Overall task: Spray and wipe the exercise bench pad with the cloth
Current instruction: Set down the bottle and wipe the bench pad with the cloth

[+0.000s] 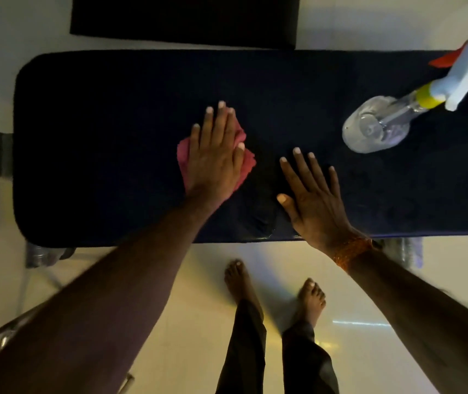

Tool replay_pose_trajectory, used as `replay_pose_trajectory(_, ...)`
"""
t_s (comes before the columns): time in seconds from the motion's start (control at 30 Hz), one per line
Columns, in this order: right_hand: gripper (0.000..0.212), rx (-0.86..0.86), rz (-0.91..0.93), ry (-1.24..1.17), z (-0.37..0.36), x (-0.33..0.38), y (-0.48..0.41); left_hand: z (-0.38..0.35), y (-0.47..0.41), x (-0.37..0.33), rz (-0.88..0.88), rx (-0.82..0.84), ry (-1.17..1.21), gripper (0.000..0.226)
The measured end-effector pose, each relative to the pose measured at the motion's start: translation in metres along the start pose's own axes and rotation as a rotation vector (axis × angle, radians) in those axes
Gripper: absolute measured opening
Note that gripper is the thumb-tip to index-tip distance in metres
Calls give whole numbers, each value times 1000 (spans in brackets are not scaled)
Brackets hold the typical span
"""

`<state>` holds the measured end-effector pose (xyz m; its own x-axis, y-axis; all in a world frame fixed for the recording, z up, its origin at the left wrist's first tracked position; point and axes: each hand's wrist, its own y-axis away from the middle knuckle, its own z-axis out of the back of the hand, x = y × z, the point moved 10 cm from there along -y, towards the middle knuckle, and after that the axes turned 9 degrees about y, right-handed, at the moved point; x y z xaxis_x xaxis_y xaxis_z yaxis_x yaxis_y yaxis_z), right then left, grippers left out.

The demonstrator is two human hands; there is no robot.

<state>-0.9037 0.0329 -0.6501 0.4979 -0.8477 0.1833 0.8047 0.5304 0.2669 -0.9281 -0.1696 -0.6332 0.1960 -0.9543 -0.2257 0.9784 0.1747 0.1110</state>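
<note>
Crumpled pink cloth [184, 156] lies under flat left hand [215, 162] on dark pad [99, 152].

Left grip [215, 155] flat, right grip [312, 197] flat — fingers spread

Left hand [215, 155] presses cloth [248, 162] onto pad [99, 137].

Bare forearms [113, 294]; orange beaded band [352, 251] on right wrist; dark trousers [248, 351]; 2 bare feet [238, 280].
</note>
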Motion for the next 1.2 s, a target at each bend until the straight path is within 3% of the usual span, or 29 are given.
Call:
replay_pose_trajectory(0.2, 67, -8, -33, -42, 7, -16, 22, -26, 102, -43, -333, 90, -50, 60)
replay_pose_trajectory(0.37, 66, -10, -36, -13, 4, -29, 36, -14, 51, -34, -57, 7, -20, 63)
replay_pose_trajectory(0.57, 65, 3, -22, -21, -2, -40, 49, -37, 115, -77, -228, 91, -64, 66)
replay_pose_trajectory(0.73, 66, -24, -47, -48, 1, -59, 56, -25, 82, -68, 112, -68, 54, 61)
replay_pose_trajectory(0.9, 70, -10, -35, -42, 3, -86, 65, -63, 133, -144, -173, 62, 34, 65)
replay_pose_trajectory(0.97, 71, -2, -10, -31, 2, -95, 68, -58, 117, -137, -146, 20, 25, 63)
replay_pose_trajectory(1.1, 69, -5, 37, -20, 2, -109, 73, -51, 96, -126, 97, -82, 47, 62)
replay_pose_trajectory(1.2, 71, -9, 18, -56, 3, -122, 75, -71, 123, -182, -91, 9, 81, 63)
